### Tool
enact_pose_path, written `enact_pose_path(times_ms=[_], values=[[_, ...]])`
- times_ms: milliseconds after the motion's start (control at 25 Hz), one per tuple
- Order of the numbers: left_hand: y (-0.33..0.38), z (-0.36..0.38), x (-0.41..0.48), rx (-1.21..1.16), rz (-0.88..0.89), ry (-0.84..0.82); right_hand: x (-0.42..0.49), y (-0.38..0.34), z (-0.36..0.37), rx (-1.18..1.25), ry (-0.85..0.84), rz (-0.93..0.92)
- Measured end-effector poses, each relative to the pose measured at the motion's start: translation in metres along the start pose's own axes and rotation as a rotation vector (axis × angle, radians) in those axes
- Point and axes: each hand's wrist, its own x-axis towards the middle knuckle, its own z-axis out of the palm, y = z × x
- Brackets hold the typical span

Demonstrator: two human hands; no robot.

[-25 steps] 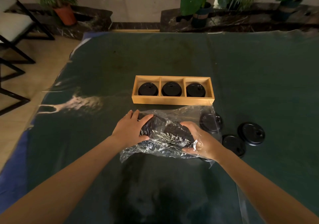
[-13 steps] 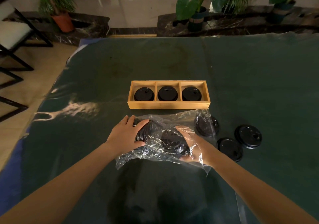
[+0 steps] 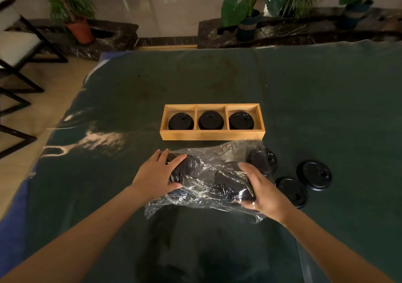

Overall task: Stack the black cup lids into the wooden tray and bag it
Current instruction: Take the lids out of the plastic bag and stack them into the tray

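— Potted plants (image 3: 71,10) along the far wall, a dark green desk (image 3: 326,99) under a glossy sheet. Where's the wooden tray (image 3: 212,135)?

— Dead centre, at twelve o'clock from the person. Three compartments, each with black lids in it: left (image 3: 181,121), middle (image 3: 210,120), right (image 3: 241,120). How deep each stack goes, I can't tell.

— And the hands?

— Both on a crumpled clear plastic bag (image 3: 208,173) just this side of the tray. Left hand (image 3: 155,177) is curled around the bag's nine o'clock end, clamped on a dark bundle of lids (image 3: 189,169) inside. Right hand (image 3: 264,192) grips the three o'clock end through the plastic.

— So, nearly done?

— Hardly, I'd say. Three loose lids lie at about three o'clock: one (image 3: 263,160) partly under the bag's edge, one (image 3: 291,191) by the right wrist, one (image 3: 314,174) farthest out. Those need stacking, the bundle likely too, and the tray isn't bagged yet.
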Motion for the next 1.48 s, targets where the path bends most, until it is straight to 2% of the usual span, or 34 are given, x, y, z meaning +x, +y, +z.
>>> enact_pose_path(times_ms=[80, 240, 360, 480, 640, 800, 1080, 1280, 1480], values=[[0.0, -0.001, 0.0, -0.007, -0.003, -0.005, -0.012, -0.003, -0.027, 0.1, 0.108, 0.077], [0.001, -0.001, 0.0, -0.029, -0.003, -0.01, -0.023, -0.003, -0.079, 0.073, 0.322, 0.16], [0.001, -0.002, 0.0, -0.043, -0.006, -0.003, 0.009, -0.017, -0.115, 0.052, 0.399, 0.123], [0.002, -0.002, 0.002, -0.041, -0.002, -0.005, 0.077, -0.043, -0.123, 0.039, 0.378, 0.025], [0.004, -0.004, 0.004, -0.048, 0.011, -0.009, 0.177, -0.064, -0.086, -0.033, 0.245, -0.06], [0.005, -0.004, 0.004, -0.04, 0.018, -0.009, 0.238, -0.077, -0.032, -0.052, 0.149, -0.018], [0.007, -0.007, 0.0, -0.054, 0.021, 0.019, 0.261, -0.078, 0.02, -0.086, 0.129, 0.061], [0.007, -0.008, -0.002, -0.053, 0.019, 0.024, 0.252, -0.072, 0.026, -0.404, 0.087, 0.052], [0.004, -0.005, -0.002, -0.055, 0.027, 0.042, 0.251, -0.069, 0.024, -0.444, 0.061, 0.061]])
